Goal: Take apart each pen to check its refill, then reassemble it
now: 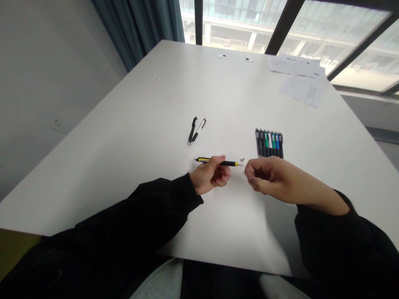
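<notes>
My left hand is closed around a black pen with yellow parts, which lies nearly level and points right. A thin tip or refill end sticks out past the yellow ring at its right end. Just right of that end, my right hand is pinched shut; a tiny light speck shows by its fingertips, but what the fingers hold is too small to tell. A small metallic piece lies on the table between the hands.
A row of several pens lies behind my right hand. One black pen and one white-and-black pen lie beyond my left hand. Papers rest at the far right of the white table, beneath the windows.
</notes>
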`<state>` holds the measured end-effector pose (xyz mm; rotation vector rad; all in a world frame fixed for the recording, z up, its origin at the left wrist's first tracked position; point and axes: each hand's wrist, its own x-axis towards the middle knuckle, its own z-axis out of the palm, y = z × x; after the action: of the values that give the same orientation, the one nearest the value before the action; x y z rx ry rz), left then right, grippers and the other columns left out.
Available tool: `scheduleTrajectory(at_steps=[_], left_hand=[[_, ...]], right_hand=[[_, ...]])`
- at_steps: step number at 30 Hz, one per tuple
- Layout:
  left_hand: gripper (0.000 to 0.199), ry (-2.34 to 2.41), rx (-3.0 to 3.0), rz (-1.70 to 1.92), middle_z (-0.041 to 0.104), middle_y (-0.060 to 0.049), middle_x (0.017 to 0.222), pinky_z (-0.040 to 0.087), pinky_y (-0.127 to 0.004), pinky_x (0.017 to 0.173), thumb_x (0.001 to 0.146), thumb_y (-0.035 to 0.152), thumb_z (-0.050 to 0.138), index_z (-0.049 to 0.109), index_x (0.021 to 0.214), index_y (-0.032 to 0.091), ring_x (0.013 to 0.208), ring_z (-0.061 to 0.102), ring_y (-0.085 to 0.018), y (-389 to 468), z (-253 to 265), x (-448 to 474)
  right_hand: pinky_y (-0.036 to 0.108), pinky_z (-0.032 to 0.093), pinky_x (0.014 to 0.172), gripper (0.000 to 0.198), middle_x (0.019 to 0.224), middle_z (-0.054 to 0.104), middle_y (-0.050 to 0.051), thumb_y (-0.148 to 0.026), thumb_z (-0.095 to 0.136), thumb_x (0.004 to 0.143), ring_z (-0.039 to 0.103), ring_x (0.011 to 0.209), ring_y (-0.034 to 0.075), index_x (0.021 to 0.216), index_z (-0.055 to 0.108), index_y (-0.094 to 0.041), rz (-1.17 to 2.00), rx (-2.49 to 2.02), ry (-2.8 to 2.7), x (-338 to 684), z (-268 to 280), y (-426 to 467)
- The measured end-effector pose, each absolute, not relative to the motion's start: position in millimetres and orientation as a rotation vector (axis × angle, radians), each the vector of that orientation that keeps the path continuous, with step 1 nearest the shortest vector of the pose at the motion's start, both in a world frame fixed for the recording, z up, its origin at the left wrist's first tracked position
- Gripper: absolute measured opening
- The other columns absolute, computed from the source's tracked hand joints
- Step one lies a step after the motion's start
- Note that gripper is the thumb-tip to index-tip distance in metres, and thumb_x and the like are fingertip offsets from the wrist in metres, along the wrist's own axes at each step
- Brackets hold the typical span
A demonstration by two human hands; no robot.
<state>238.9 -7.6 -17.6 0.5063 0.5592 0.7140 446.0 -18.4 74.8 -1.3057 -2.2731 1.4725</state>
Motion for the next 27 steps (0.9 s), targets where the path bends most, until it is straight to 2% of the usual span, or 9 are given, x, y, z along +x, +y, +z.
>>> scheduleTrajectory(at_steps=[7,13,27], left_hand=[[0.053,0.614,0.529,0.679,0.045,-0.001,0.046,0.016,-0.02,0.041,0.083,0.053,0.065,0.058,0.051,0.011,0.04,0.035,-0.005,-7.6,-19.4,239.5],[0.051,0.598,0.532,0.665,0.044,0.0,0.045,0.016,-0.02,0.041,0.079,0.052,0.067,0.059,0.049,0.011,0.039,0.034,-0.005,-6.8,-19.6,239.6],[0.048,0.668,0.584,0.607,0.05,-0.002,0.049,0.021,-0.02,0.042,0.08,0.048,0.066,0.061,0.051,0.01,0.041,0.038,-0.005,-10.3,-17.7,241.8]], right_hand=[[0.02,0.03,0.046,0.018,0.057,0.051,-0.007,-0.013,0.051,0.084,0.04,0.049,0.006,0.069,0.043,-0.02,1.642,-1.281,-2.1,443.3,79.1,-17.0],[0.019,0.033,0.047,0.02,0.058,0.055,-0.006,-0.011,0.05,0.084,0.045,0.049,0.006,0.067,0.043,-0.02,1.652,-1.259,-2.112,443.4,80.0,-17.0],[0.02,0.033,0.047,0.021,0.056,0.053,-0.005,-0.012,0.046,0.085,0.044,0.047,0.006,0.065,0.048,-0.019,1.668,-1.261,-2.15,445.5,77.5,-14.2]])
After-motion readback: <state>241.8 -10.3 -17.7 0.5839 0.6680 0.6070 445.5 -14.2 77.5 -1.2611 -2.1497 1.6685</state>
